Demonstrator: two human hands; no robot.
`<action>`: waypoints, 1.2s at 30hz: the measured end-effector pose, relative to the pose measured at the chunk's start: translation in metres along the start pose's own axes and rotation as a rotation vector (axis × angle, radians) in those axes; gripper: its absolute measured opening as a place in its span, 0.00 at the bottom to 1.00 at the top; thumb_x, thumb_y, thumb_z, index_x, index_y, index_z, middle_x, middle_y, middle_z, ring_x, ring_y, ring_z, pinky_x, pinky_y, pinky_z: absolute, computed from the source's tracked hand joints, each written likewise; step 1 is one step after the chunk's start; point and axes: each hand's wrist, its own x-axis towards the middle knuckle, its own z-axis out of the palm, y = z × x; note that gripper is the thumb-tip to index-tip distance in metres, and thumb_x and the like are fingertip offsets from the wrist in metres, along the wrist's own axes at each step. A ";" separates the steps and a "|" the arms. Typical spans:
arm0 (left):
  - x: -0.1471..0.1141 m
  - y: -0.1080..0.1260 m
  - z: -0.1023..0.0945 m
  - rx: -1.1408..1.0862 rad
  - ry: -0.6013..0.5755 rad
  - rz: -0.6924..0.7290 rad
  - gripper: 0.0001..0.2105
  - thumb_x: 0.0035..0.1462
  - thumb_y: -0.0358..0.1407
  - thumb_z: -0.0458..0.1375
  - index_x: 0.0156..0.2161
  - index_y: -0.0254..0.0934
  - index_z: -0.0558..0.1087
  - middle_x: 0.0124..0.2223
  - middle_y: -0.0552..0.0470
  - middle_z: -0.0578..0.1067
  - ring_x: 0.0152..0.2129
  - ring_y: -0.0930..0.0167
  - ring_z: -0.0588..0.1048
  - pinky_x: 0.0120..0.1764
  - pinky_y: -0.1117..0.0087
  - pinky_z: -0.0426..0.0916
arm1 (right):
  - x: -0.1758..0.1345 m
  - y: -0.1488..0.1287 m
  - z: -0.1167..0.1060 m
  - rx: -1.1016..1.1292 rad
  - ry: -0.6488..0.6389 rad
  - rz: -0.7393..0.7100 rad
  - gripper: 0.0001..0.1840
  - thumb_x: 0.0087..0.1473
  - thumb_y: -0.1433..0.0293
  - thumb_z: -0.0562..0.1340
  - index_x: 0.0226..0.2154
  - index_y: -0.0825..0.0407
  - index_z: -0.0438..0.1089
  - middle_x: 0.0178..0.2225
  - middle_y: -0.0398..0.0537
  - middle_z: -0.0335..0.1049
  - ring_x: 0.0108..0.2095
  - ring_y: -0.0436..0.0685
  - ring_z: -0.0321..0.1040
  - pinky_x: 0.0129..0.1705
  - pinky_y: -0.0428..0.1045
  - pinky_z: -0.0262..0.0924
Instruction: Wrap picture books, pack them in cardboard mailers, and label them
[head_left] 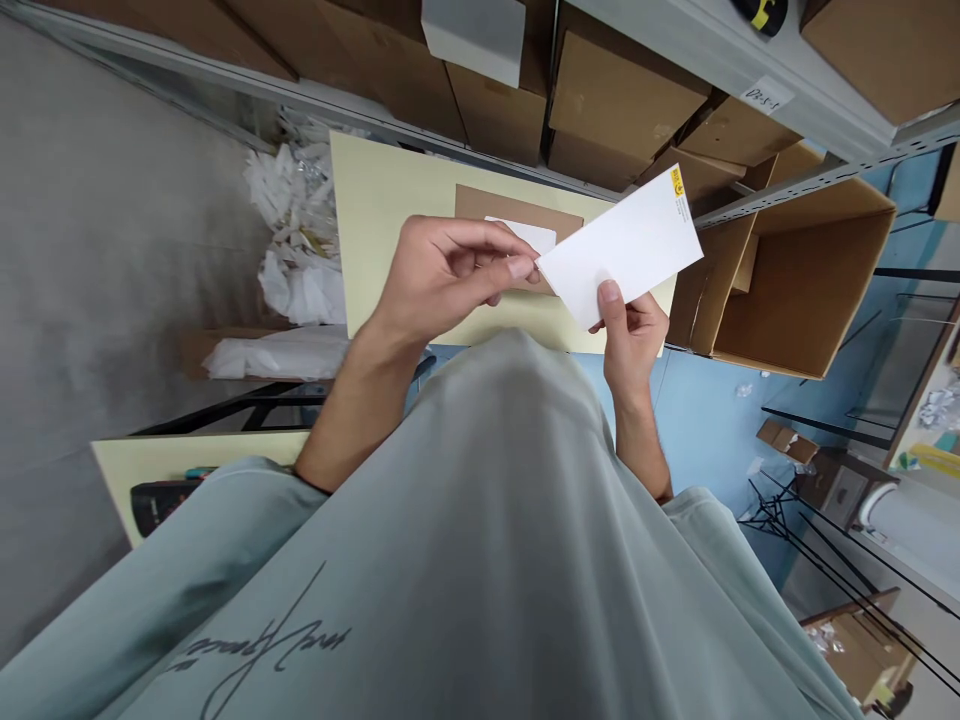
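My right hand [630, 335] holds a long white paper slip [626, 245] between thumb and fingers, by its lower edge. A small yellow printed mark shows at the slip's upper right corner. My left hand [457, 270] is closed in a pinch at the slip's left corner. Under the left fingers, a flat brown cardboard piece [480, 203] lies on the pale yellow tabletop [390, 190]. A white label [536, 236] sits on the cardboard, partly hidden by my left hand and the slip.
Brown boxes [622, 90] fill a grey metal shelf [787, 90] behind the table. To the right stands an open carton [802, 270]. Crumpled white paper and plastic [304, 230] lie past the table's left side. A dark tool [161, 503] rests on another yellow surface at lower left.
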 end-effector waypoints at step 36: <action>-0.006 -0.063 -0.019 0.196 -0.011 0.005 0.12 0.59 0.47 0.74 0.34 0.42 0.83 0.29 0.52 0.77 0.23 0.72 0.66 0.27 0.67 0.59 | 0.008 0.012 0.033 -0.138 -0.173 -0.090 0.29 0.60 0.39 0.76 0.37 0.47 0.81 0.33 0.41 0.78 0.30 0.50 0.67 0.34 0.48 0.67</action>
